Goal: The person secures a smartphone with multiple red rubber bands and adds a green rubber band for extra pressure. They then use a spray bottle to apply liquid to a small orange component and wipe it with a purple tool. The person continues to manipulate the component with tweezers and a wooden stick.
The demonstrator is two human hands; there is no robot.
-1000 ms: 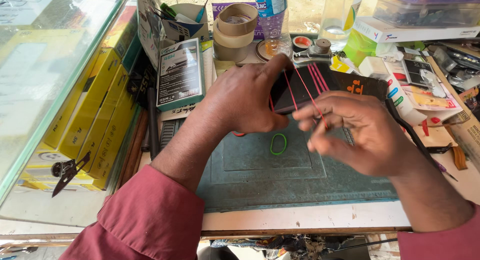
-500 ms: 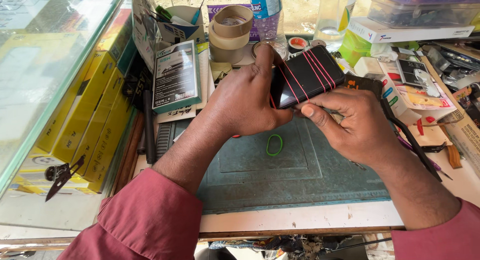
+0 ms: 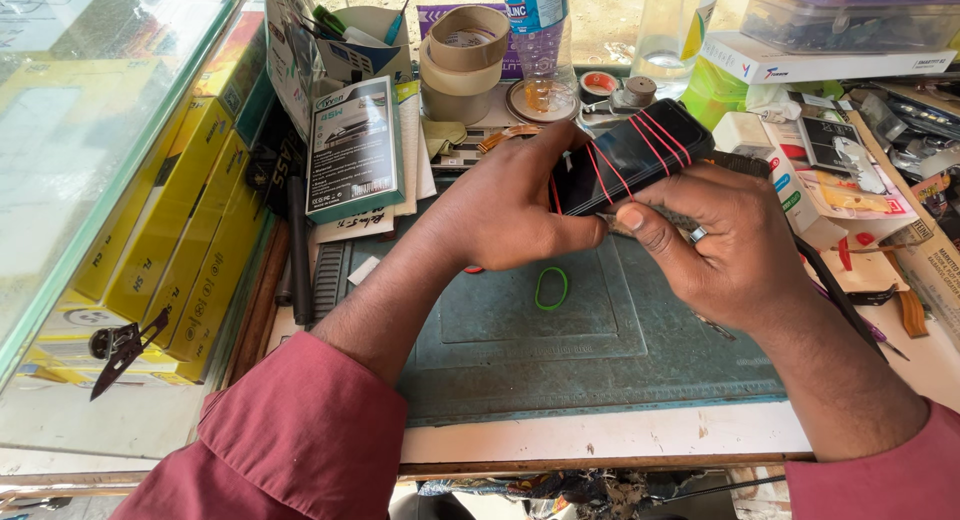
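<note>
Mat of grey-green covers the bench, with a loose green rubber band on it. Above it, both hands grasp a black phone wrapped in red bands: left hand clasping one end, right hand pinching its lower edge. Binding looks underway; another wrap would need a steady hold.
</note>
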